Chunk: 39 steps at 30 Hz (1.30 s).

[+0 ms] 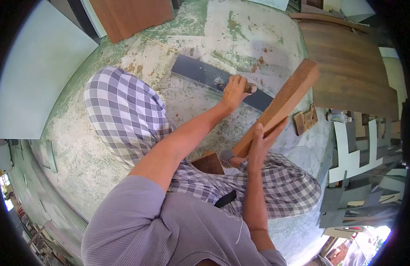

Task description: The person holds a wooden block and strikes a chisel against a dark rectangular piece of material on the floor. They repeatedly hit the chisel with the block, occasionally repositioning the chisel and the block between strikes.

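Observation:
My left hand (234, 91) reaches forward and is closed around a brown tool handle (250, 88) that rests on a dark grey plank (200, 73) lying on the dusty floor. A long reddish wooden block (284, 99) is held in my right hand (261, 142) near its lower end and slants up to the right, above my knee. I am seated, with checked trousers (125, 111) covering both legs. A small brown wood piece (209, 162) sits between my legs.
A dark wooden panel (351, 71) lies at the right, with small wood blocks (305, 120) and a small bottle (338, 116) below it. Grey and white offcuts (360, 153) are stacked at the right. A white panel (36, 66) stands at the left, and a brown board (129, 15) lies at the top.

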Available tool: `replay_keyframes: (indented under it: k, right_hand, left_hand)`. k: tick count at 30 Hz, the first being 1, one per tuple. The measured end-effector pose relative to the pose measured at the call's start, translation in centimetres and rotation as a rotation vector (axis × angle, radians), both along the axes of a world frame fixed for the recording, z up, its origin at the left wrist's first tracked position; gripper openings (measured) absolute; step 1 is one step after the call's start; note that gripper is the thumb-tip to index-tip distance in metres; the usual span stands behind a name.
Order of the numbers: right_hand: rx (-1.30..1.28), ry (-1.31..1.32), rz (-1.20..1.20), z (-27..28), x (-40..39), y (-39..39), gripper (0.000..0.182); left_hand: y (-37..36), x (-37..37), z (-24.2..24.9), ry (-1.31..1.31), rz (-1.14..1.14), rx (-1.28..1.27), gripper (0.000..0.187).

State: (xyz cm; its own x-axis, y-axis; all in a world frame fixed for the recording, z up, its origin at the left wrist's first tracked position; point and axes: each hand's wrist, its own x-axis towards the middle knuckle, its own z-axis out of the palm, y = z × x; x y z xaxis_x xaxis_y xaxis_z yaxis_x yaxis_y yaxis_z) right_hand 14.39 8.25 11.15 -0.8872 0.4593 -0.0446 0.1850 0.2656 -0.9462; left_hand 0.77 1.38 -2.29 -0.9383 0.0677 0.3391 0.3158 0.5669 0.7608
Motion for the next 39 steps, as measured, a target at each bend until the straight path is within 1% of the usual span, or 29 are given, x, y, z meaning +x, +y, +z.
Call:
replay_keyframes:
  k: [1,2,3,4,7,8,9,10,11,13,14,15,16,18,20,21,23,25,26,28,30,32,34,36,37,39]
  right_hand:
    - [0.094,0.065,-0.031,0.0,0.0,-0.6,0.081]
    - [0.091,0.068,-0.035,-0.8,0.0,-0.8,0.081]
    - [0.035,-0.087,0.04,-2.3,0.0,-0.8,0.081]
    - [-0.021,-0.242,0.114,-2.7,-0.1,-1.0,0.082]
    - [-0.058,-0.223,0.111,-2.3,-0.1,-0.1,0.083]
    - [0.037,-0.171,0.084,-2.7,-0.1,0.3,0.084]
    - [0.039,-0.183,0.09,-2.8,0.1,0.4,0.084]
    - [0.062,-0.09,0.023,-1.7,0.1,-0.1,0.083]
    - [0.086,0.01,-0.047,-1.1,0.2,-0.3,0.082]
    - [0.122,0.009,-0.083,-2.6,0.5,-0.1,0.082]
    - [0.068,-0.17,0.011,-3.7,0.6,0.2,0.083]
    - [0.014,-0.349,0.105,-4.6,0.7,0.4,0.084]
    - [0.016,-0.344,0.101,-5.1,0.9,0.5,0.084]
    - [-0.06,-0.26,0.092,-6.0,1.0,0.5,0.084]
    - [-0.053,-0.29,0.077,-5.1,1.1,0.2,0.084]
    - [-0.046,-0.308,0.057,-4.8,1.0,0.2,0.084]
    - [-0.055,-0.338,0.022,-5.3,1.1,0.6,0.084]
    - [-0.061,-0.371,-0.009,-5.9,1.3,1.1,0.083]
    - [-0.096,-0.374,-0.035,-6.2,1.5,1.4,0.079]
    - [-0.126,-0.377,-0.065,-8.1,1.8,2.5,0.076]
    - [-0.278,-0.316,-0.02,-10.7,2.0,4.5,0.071]
    - [-0.292,-0.296,-0.012,-10.1,1.7,5.6,0.069]
    - [-0.317,-0.281,-0.005,-9.1,1.6,5.5,0.067]
    - [-0.133,-0.186,-0.099,-5.2,1.1,4.9,0.076]
    - [-0.132,-0.187,-0.094,-3.4,0.9,4.5,0.076]
    - [0.007,-0.033,-0.183,-0.9,0.8,3.3,0.077]
  left_hand:
    - [0.0,0.0,-0.1,0.028,-0.013,-0.012,0.047]
    - [0.0,0.0,-0.4,0.032,-0.017,-0.015,0.047]
    - [0.0,-0.1,-0.6,0.024,-0.045,-0.028,0.047]
    - [0.0,0.0,-0.9,0.015,-0.074,-0.041,0.047]
    - [0.3,0.2,-1.6,0.04,-0.126,-0.029,0.047]
    - [0.6,0.2,-1.7,0.032,-0.121,-0.025,0.047]
    - [1.0,0.0,-1.9,0.051,-0.073,-0.009,0.046]
    - [1.1,0.0,-1.9,0.071,-0.028,0.005,0.046]
    - [1.0,0.0,-1.9,0.066,-0.029,0.005,0.046]
    - [1.1,-0.4,-1.5,0.05,-0.027,0.013,0.045]
    - [1.0,-0.4,-1.4,0.054,-0.031,0.015,0.045]
    - [0.8,-0.4,-1.3,0.075,-0.042,-0.001,0.041]
    - [0.8,-0.4,-1.3,0.097,-0.052,-0.016,0.037]
    - [1.1,-0.7,-1.4,0.089,-0.056,-0.046,0.035]
    - [1.3,0.0,-2.1,0.064,-0.064,-0.079,0.033]
    - [1.4,0.0,-2.3,0.093,-0.099,-0.119,0.03]
    - [1.8,0.1,-2.7,0.13,-0.137,-0.154,0.026]
    - [1.8,0.6,-3.2,0.114,-0.269,-0.165,0.021]
    - [1.8,0.9,-3.3,0.117,-0.27,-0.163,0.021]
    - [1.8,1.7,-3.5,0.135,-0.297,-0.255,0.018]
    - [1.6,2.3,-3.8,0.159,-0.288,-0.265,0.018]
    - [1.6,2.0,-3.7,0.181,-0.275,-0.283,0.019]
    - [1.7,1.5,-3.6,0.191,-0.187,-0.256,0.022]
    - [1.3,0.8,-2.7,0.174,-0.154,-0.258,0.024]
    - [1.2,0.5,-2.3,0.162,-0.121,-0.258,0.026]
    - [1.2,0.0,-1.9,0.164,-0.096,-0.226,0.027]
